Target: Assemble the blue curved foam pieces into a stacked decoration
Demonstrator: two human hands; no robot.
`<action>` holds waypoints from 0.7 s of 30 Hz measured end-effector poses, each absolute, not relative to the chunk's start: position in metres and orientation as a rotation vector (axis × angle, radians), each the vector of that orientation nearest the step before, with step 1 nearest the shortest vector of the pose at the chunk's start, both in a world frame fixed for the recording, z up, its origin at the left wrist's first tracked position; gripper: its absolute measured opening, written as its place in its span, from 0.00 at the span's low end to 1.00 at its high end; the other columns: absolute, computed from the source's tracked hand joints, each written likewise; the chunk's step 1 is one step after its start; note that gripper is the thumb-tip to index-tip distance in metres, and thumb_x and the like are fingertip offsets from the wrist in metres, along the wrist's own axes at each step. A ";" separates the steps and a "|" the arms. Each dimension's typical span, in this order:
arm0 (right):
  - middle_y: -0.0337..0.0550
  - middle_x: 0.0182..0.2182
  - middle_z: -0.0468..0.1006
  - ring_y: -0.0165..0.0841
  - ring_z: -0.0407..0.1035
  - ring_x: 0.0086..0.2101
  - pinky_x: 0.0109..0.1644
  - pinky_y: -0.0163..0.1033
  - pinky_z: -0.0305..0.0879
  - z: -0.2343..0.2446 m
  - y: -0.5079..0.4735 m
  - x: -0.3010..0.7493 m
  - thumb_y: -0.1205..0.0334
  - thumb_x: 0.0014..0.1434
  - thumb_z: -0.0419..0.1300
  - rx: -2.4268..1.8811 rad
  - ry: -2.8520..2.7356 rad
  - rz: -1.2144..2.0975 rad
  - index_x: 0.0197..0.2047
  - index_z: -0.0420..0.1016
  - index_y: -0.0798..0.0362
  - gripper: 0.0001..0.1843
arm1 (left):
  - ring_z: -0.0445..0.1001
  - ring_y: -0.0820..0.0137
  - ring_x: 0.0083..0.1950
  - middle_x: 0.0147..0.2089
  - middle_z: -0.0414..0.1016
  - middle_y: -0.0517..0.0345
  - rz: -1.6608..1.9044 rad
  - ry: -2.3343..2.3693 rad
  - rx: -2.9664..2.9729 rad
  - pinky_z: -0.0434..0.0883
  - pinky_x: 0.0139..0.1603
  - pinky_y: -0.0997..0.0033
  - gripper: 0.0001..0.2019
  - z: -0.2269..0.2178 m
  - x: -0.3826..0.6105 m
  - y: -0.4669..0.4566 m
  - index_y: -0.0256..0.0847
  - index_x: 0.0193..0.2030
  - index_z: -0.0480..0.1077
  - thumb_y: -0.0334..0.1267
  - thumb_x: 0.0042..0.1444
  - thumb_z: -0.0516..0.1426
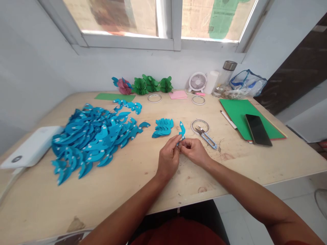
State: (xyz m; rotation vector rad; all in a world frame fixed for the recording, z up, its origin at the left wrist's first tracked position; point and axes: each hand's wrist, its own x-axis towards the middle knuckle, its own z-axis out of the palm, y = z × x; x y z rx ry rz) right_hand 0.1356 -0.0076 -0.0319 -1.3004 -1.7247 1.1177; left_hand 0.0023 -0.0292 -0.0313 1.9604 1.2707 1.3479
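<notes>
My left hand (168, 157) and my right hand (195, 151) meet over the middle of the wooden table (133, 177). Together their fingertips pinch the lower end of a curved blue paper piece (182, 130), which sticks up above them. A small fanned stack of the same blue pieces (162, 127) lies just beyond my left hand. A large heap of blue paper pieces (92, 136) covers the table's left side. Thread snips (207, 137) lie right of my hands, partly on a clear tape ring (199, 125).
A white flat device (30, 146) sits at the left edge. A green sheet (245, 117) with a black phone (258, 130) and a pen (228, 119) lies right. Along the wall stand paper flowers (150, 84), a small fan (197, 82), a bottle (226, 75), a plastic bag (246, 85) and tape rings (154, 98).
</notes>
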 end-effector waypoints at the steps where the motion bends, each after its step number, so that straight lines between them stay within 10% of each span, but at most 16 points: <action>1: 0.35 0.19 0.69 0.25 0.60 0.21 0.26 0.30 0.54 -0.032 -0.008 0.135 0.64 0.51 0.54 -1.301 -1.722 1.117 0.24 0.70 0.56 0.07 | 0.70 0.67 0.54 0.53 0.71 0.52 1.353 1.277 1.967 0.68 0.55 0.62 0.22 -0.032 0.003 -0.030 0.41 0.54 0.67 0.24 0.54 0.47; 21: 0.38 0.21 0.76 0.22 0.55 0.16 0.19 0.28 0.50 -0.028 -0.004 0.139 0.62 0.53 0.54 -1.317 -1.556 1.289 0.31 0.76 0.58 0.11 | 0.71 0.66 0.52 0.51 0.73 0.53 1.437 1.361 1.831 0.69 0.55 0.61 0.25 -0.029 -0.001 -0.028 0.41 0.53 0.68 0.23 0.49 0.47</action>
